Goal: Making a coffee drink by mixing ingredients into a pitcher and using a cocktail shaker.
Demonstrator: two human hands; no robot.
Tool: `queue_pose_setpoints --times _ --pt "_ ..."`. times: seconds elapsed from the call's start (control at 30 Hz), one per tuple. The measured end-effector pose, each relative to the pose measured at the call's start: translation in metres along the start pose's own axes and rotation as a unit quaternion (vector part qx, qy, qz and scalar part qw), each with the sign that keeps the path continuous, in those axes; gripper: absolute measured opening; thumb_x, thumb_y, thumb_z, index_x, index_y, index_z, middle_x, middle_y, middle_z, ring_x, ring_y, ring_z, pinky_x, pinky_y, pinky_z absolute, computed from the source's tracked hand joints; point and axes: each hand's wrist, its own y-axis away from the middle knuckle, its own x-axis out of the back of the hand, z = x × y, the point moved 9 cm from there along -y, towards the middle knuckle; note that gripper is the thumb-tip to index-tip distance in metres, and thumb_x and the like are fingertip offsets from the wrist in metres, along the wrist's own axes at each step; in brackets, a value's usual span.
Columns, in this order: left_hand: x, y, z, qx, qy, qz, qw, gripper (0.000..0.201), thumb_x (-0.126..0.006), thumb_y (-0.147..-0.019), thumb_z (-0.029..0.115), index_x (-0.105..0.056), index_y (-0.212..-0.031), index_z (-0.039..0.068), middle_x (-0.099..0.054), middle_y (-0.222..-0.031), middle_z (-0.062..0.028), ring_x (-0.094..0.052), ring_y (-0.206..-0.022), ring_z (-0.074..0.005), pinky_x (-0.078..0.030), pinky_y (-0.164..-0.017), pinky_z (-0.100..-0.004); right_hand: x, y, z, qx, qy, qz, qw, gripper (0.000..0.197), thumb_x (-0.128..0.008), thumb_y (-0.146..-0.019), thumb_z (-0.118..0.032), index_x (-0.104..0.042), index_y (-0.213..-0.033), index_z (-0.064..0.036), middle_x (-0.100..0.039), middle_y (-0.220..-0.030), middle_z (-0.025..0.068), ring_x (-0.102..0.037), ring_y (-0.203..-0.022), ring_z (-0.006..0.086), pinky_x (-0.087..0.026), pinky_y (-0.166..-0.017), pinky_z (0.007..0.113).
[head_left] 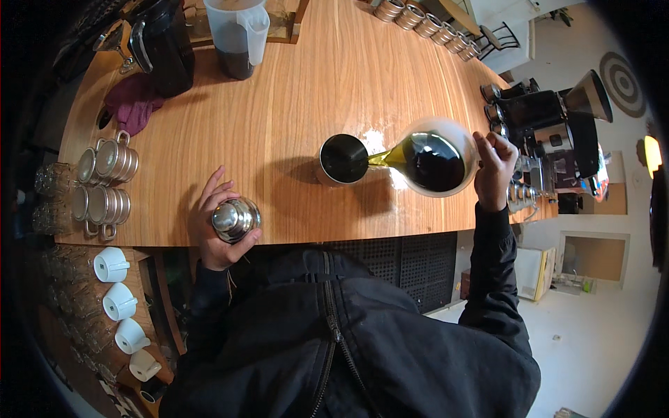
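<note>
My right hand point(495, 167) grips the handle of a clear jug point(456, 139) holding dark liquid, tilted to the left. Its spout reaches the rim of a metal shaker tin point(343, 159), and yellow-green liquid shows along the spout. The tin stands upright on the wooden table, its inside dark; I cannot tell how full it is. To the left, my left hand point(218, 223) is wrapped round a shiny domed shaker lid point(237, 219) near the table's front edge, thumb on one side and fingers on the other.
Stacked cups point(104, 157) and drinking glasses point(49, 202) line the left edge. At the far left stand a black container point(167, 52), a maroon cloth point(136, 103) and a plastic measuring jug point(237, 35). Several metal tins point(428, 24) sit far right, a black machine point(536, 115) beyond the right edge.
</note>
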Motion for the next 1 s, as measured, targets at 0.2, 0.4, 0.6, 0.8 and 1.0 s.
queue_pose_setpoints --times 0.2,0.4,0.6,0.8,1.0 --pt "0.0 0.002 0.003 -0.003 0.002 0.004 1.0 0.063 -0.08 -0.061 0.03 -0.057 -0.113 0.004 -0.047 -0.138 -0.0325 -0.06 -0.111 -0.0415 -0.05 -0.096 -0.0483 0.012 -0.002 -0.008 -0.009 -0.025 0.01 1.0 0.038 -0.068 -0.09 -0.011 -0.047 -0.059 -0.0059 -0.04 -0.056 -0.0059 -0.033 -0.052 0.0025 -0.023 -0.05 0.024" --pt "0.002 0.004 0.003 -0.023 0.006 0.002 1.0 0.063 -0.08 -0.062 0.029 -0.056 -0.114 0.004 -0.046 -0.139 -0.0326 -0.06 -0.113 -0.0421 -0.049 -0.097 -0.0485 0.016 -0.002 -0.018 -0.005 -0.034 0.016 0.999 0.035 -0.068 -0.09 -0.012 -0.049 -0.061 -0.0058 -0.042 -0.059 -0.0064 -0.033 -0.053 0.0021 -0.024 -0.05 0.023" --pt "0.004 0.006 0.005 -0.018 0.018 0.014 1.0 0.063 -0.081 -0.062 0.031 -0.057 -0.114 0.004 -0.046 -0.139 -0.0341 -0.059 -0.115 -0.0427 -0.049 -0.097 -0.0482 0.022 -0.004 -0.018 -0.018 -0.032 0.03 0.999 0.034 -0.067 -0.09 -0.01 -0.05 -0.061 -0.007 -0.041 -0.059 -0.0077 -0.033 -0.053 0.0017 -0.022 -0.05 0.023" --pt "0.004 0.009 0.003 -0.023 0.01 0.008 1.0 0.066 -0.077 -0.065 0.032 -0.054 -0.12 0.003 -0.044 -0.14 -0.0346 -0.056 -0.118 -0.0421 -0.046 -0.101 -0.0497 0.024 -0.005 -0.02 -0.03 -0.045 0.04 0.998 0.03 -0.066 -0.091 -0.009 -0.056 -0.063 -0.0059 -0.043 -0.059 -0.0079 -0.033 -0.052 0.0007 -0.022 -0.049 0.023" --pt "0.003 0.004 0.008 -0.015 0.023 0.014 1.0 0.066 -0.078 -0.065 0.03 -0.053 -0.12 0.003 -0.045 -0.14 -0.0324 -0.054 -0.12 -0.0408 -0.045 -0.101 -0.0493 0.007 0.018 -0.03 0.234 0.383 -0.02 0.893 0.028 -0.064 -0.077 -0.006 -0.062 -0.103 0.005 -0.062 -0.084 0.0169 -0.062 -0.081 0.0294 -0.047 -0.072 0.035"
